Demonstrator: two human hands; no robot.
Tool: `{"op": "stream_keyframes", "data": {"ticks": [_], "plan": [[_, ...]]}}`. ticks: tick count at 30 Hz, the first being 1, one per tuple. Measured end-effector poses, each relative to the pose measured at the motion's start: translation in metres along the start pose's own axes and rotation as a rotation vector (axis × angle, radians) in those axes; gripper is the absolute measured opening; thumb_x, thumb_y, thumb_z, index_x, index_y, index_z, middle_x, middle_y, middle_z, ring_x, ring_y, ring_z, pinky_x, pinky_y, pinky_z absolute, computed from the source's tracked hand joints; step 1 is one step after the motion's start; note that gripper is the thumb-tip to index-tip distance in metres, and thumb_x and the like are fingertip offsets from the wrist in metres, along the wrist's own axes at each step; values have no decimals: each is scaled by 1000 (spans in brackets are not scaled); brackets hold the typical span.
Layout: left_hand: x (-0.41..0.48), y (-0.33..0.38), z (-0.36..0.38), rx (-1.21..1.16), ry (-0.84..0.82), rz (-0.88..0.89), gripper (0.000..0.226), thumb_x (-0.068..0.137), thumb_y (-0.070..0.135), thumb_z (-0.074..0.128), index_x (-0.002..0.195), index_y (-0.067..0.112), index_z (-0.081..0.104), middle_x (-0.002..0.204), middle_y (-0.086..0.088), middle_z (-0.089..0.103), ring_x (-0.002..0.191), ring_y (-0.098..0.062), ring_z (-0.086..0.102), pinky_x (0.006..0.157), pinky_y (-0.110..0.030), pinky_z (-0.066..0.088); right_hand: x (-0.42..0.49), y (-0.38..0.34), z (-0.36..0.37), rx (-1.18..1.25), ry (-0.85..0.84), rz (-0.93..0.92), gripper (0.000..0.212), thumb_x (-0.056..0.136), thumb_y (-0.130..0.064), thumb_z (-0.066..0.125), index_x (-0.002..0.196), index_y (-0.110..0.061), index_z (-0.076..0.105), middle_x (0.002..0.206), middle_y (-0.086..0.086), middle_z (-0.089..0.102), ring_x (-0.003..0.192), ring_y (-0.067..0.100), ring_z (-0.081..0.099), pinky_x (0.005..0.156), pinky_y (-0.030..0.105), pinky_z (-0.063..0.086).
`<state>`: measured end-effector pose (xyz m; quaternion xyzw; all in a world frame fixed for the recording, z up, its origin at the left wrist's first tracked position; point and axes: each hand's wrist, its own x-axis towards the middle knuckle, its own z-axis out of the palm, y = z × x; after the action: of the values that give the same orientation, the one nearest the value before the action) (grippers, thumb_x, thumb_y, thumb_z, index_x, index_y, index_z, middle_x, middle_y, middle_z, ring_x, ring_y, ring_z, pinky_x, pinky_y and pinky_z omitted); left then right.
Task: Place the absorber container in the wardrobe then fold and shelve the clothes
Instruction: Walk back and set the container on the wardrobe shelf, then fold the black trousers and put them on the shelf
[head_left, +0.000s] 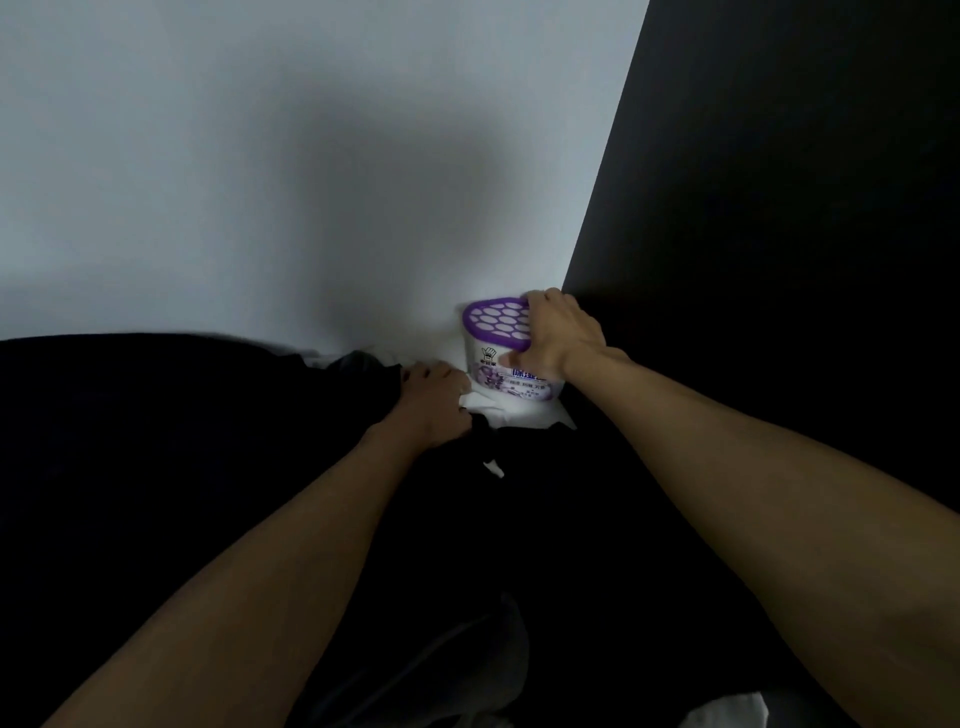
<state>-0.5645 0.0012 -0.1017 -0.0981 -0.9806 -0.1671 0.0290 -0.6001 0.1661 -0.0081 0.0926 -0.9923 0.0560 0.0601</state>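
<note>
The absorber container (493, 343) is a white tub with a purple perforated lid and a purple printed label. It stands upright in the back right corner of a white shelf (524, 410), against the white back wall. My right hand (558, 332) grips its lid and right side from above. Just left of it, my left hand (434, 400) is closed on dark clothes (156, 441) that lie piled over the left and front of the shelf. The tub's base is partly hidden by my left hand.
A white back wall (260, 156) rises behind the shelf. A dark side panel (779, 208) closes the right side, right next to the container. Something pale (727, 714) shows at the bottom edge.
</note>
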Motion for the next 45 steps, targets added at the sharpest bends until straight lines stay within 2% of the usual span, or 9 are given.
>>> {"op": "stream_keyframes", "data": {"ticks": [4, 10, 17, 22, 27, 32, 36, 40, 45], "plan": [[0, -2, -1, -154, 29, 101, 51, 87, 16, 61, 136, 15, 51, 154, -4, 39, 144, -26, 31, 117, -41, 21, 3, 0, 2, -16, -38, -3, 91, 66, -50, 86, 138, -14, 44, 133, 8, 53, 125, 28, 48, 94, 41, 48], [-1, -2, -1, -237, 77, 101, 42, 82, 8, 61, 123, 14, 59, 147, -2, 49, 136, -25, 39, 110, -30, 26, 4, -2, 2, -86, -50, 19, 83, 70, -55, 82, 133, -13, 49, 128, 7, 59, 117, 28, 58, 88, 37, 49], [2, 1, -1, -241, 56, 42, 41, 81, 15, 62, 121, 23, 59, 140, 1, 53, 132, -26, 39, 79, -23, 14, -1, -2, -2, -91, -99, 20, 82, 72, -57, 79, 134, -16, 45, 132, 5, 57, 120, 27, 56, 95, 41, 50], [-11, 8, -18, -128, -35, 72, 42, 85, 13, 58, 126, 18, 61, 140, -3, 44, 133, -32, 35, 108, -36, 21, -40, -13, -17, 4, -1, 37, 74, 84, -43, 73, 141, -16, 36, 140, 7, 44, 128, 28, 46, 99, 47, 48], [-64, 24, -62, -221, 60, 110, 30, 82, 5, 53, 107, 15, 65, 123, -5, 61, 111, -27, 58, 93, -41, 50, -97, -24, -63, -76, 117, -109, 55, 93, -32, 59, 141, -14, 40, 142, 6, 46, 126, 28, 50, 93, 42, 48], [-141, 28, -122, -96, 217, 100, 34, 88, 7, 51, 116, 17, 68, 134, -5, 62, 125, -28, 55, 104, -40, 44, -145, -62, -103, 43, 287, -231, 40, 99, -30, 46, 137, -18, 51, 139, 2, 57, 118, 25, 59, 92, 38, 45], [-225, 8, -162, 11, 335, -12, 38, 91, 12, 51, 126, 17, 63, 135, -4, 61, 125, -26, 54, 107, -40, 40, -179, -108, -103, 340, 354, -326, 31, 94, -30, 50, 123, -24, 61, 123, -6, 65, 108, 18, 62, 83, 30, 40], [-325, -19, -189, 200, 415, -242, 45, 92, 22, 52, 137, 17, 53, 139, -6, 57, 128, -27, 50, 113, -45, 31, -222, -156, -72, 684, 138, -460, 28, 94, -27, 57, 121, -23, 62, 120, -6, 66, 107, 16, 63, 88, 27, 44], [-440, -43, -212, 562, 201, -603, 38, 87, 25, 51, 123, 18, 58, 124, -8, 63, 120, -30, 53, 106, -45, 33, -280, -191, -17, 629, -241, -654, 55, 95, -29, 60, 146, -17, 44, 149, 4, 47, 135, 21, 46, 99, 22, 31]]}}
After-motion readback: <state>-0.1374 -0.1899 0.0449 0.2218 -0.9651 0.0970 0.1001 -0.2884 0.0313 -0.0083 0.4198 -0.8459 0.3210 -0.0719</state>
